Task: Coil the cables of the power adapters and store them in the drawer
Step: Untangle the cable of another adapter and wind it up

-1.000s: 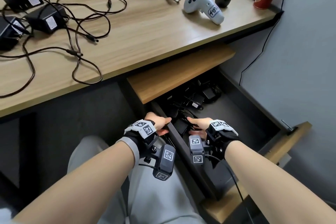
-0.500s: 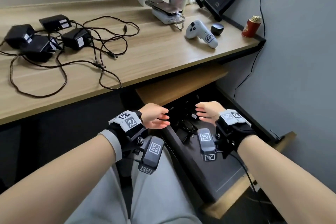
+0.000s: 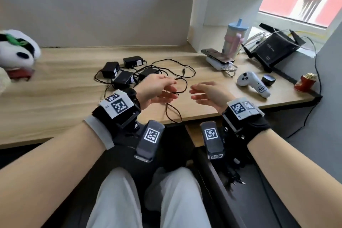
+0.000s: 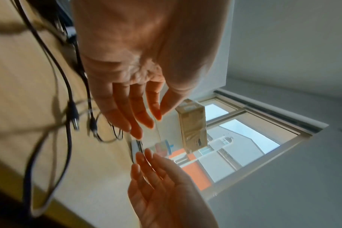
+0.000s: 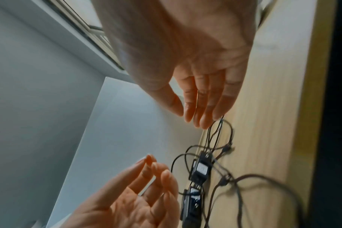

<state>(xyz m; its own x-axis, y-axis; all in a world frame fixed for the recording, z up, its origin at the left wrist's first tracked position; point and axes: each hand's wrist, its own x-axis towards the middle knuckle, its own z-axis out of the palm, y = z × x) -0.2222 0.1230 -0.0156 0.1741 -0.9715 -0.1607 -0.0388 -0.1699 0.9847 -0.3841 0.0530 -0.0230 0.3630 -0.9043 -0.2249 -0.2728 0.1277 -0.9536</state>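
Several black power adapters lie in a cluster on the wooden desk, their thin black cables tangled, one loop hanging over the front edge. My left hand hovers just over the cables in front of the adapters, fingers relaxed, holding nothing. My right hand hovers beside it, palm facing the left hand, also empty. The left wrist view shows the left hand with straight fingers and two cable plugs beside it. In the right wrist view, adapters lie beyond the right hand. The drawer stands open low on the right.
A white game controller, a power bank with a phone, a pastel bottle, a black router and a red cup occupy the desk's right end. A plush toy sits far left. My knees are under the desk.
Both hands have left the drawer and risen to hover over the cables on the desk. The head view has tilted up from the drawer to the desktop.
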